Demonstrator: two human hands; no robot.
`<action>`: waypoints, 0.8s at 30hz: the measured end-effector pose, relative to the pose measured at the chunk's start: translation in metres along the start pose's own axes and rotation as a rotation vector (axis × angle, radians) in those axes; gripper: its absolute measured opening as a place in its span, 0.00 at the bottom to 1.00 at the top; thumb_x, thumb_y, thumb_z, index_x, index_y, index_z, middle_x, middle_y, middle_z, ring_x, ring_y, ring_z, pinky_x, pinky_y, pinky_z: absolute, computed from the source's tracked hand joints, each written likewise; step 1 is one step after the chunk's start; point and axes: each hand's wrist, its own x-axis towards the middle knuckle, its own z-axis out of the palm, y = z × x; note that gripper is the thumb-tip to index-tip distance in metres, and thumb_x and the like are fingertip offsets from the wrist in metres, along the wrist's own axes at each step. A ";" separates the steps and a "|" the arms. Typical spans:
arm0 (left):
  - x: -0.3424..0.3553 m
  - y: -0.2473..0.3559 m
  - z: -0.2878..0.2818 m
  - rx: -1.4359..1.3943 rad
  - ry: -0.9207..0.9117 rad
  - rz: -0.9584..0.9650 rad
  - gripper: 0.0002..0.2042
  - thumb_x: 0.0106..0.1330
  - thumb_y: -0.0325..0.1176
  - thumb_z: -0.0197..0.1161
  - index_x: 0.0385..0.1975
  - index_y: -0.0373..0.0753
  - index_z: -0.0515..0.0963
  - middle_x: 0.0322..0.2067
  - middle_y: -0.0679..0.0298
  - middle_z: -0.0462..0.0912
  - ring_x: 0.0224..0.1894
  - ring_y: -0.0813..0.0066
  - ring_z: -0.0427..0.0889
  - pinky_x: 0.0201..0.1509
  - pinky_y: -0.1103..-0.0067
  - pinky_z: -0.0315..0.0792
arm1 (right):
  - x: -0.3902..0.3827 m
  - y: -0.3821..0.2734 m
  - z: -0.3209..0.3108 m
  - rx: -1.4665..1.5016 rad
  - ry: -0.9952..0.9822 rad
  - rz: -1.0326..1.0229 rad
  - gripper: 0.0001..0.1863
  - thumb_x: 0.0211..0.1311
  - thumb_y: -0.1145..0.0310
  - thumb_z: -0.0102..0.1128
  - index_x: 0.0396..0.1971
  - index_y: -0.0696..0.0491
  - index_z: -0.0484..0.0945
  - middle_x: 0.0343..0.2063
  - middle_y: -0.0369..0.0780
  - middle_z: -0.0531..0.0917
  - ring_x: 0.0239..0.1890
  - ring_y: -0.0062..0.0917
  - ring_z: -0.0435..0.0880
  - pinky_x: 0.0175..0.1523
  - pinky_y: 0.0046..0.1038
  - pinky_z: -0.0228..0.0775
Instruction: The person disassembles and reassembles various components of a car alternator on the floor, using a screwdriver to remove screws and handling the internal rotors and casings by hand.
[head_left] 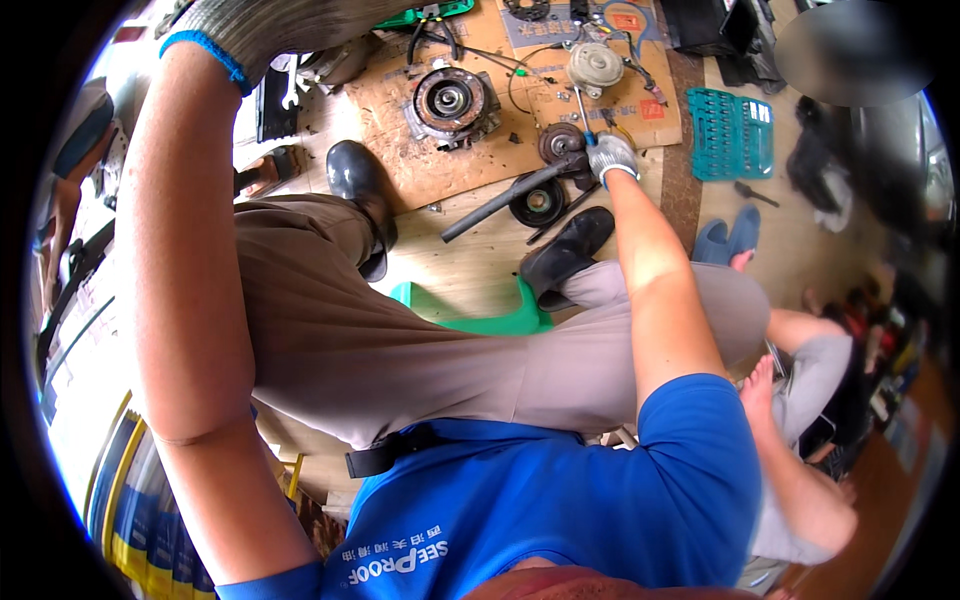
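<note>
My right hand (pixel 612 157), in a grey glove, is closed around a screwdriver (pixel 589 136) with a blue handle. The screwdriver's shaft points away from me toward a round silver motor-like part (pixel 595 67). Close by lie a rusty disc (pixel 560 143), a black grooved pulley (pixel 537 200) and a long dark bar (pixel 500 206). Raised near the camera at the upper left is my left hand (pixel 275 35), in a grey glove with a blue cuff; its fingers run out of the picture. Farther off sits a metal unit with a round pulley (pixel 450 100).
Brown cardboard (pixel 390 130) lies under the parts. Black-handled pliers (pixel 435 35) and loose wires rest on it. A teal socket case (pixel 731 135) lies open at the right. A green stool (pixel 500 322) is between my legs. Another person's bare leg (pixel 800 490) is at my right.
</note>
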 end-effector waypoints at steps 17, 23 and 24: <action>0.000 -0.028 0.005 0.154 0.149 0.163 0.32 0.67 0.57 0.55 0.61 0.38 0.79 0.50 0.46 0.86 0.52 0.51 0.86 0.59 0.63 0.76 | -0.055 -0.001 -0.054 0.016 0.072 0.064 0.20 0.68 0.58 0.55 0.51 0.56 0.81 0.51 0.59 0.83 0.57 0.53 0.81 0.62 0.47 0.73; 0.001 -0.019 0.008 0.168 0.100 0.318 0.27 0.68 0.56 0.53 0.51 0.38 0.84 0.46 0.44 0.86 0.49 0.48 0.86 0.55 0.62 0.77 | -0.093 -0.029 -0.128 0.004 0.191 -0.238 0.20 0.67 0.59 0.55 0.53 0.55 0.79 0.50 0.57 0.84 0.55 0.53 0.82 0.61 0.49 0.73; -0.001 -0.017 0.007 0.175 0.102 0.298 0.27 0.68 0.56 0.54 0.49 0.38 0.85 0.45 0.44 0.86 0.48 0.48 0.86 0.55 0.62 0.78 | -0.100 -0.032 -0.133 0.032 0.194 -0.199 0.21 0.67 0.58 0.56 0.54 0.53 0.79 0.51 0.56 0.84 0.55 0.53 0.82 0.61 0.48 0.73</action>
